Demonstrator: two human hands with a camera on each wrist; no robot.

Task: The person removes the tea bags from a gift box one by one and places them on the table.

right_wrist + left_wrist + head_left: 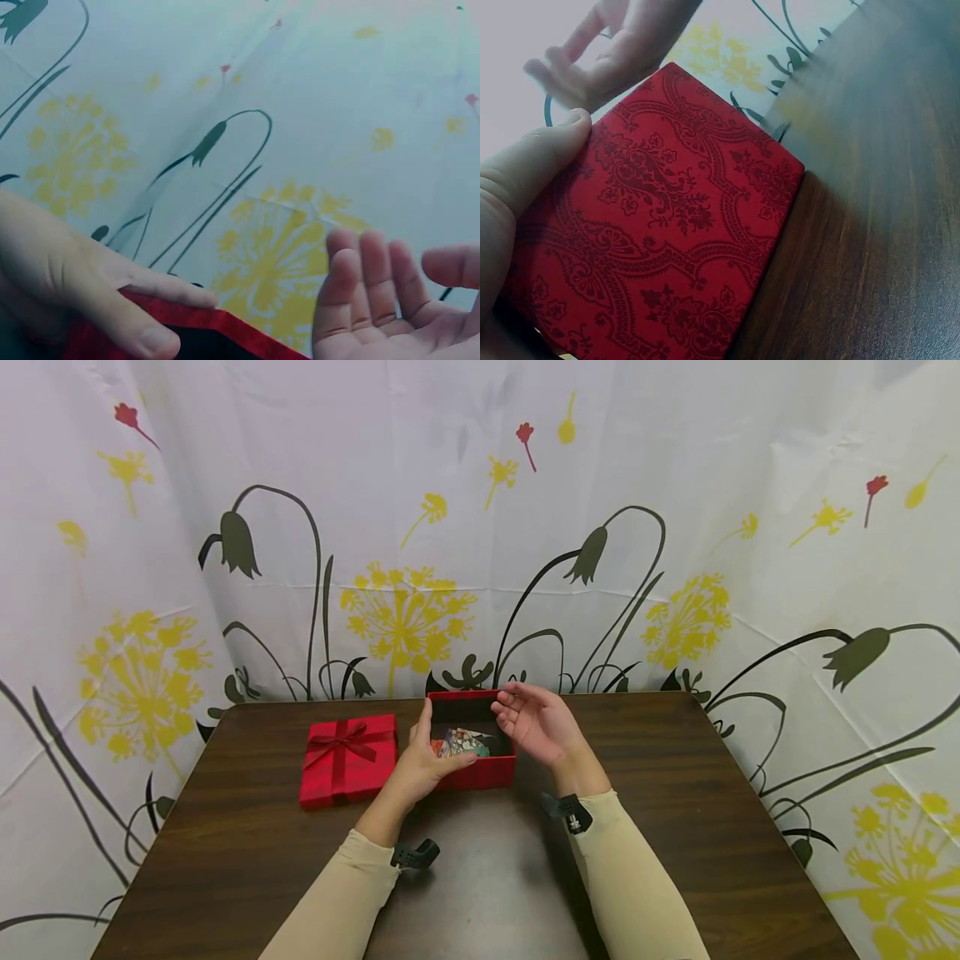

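An open red box [480,772] stands mid-table with colourful printed items [462,743] inside. My left hand [433,757] grips its near left corner, thumb along the left wall and fingers over the front rim. In the left wrist view the thumb [534,160] presses the box's patterned red wall [675,247]. My right hand [534,723] hovers open, palm turned left, above the box's right side without touching it. The right wrist view has its straight fingers [379,296] beside the box rim [225,324] and my left hand [71,277].
A red lid with a ribbon bow [347,758] lies flat just left of the box. The dark wooden table [675,793] is enclosed on three sides by a floral curtain [465,527].
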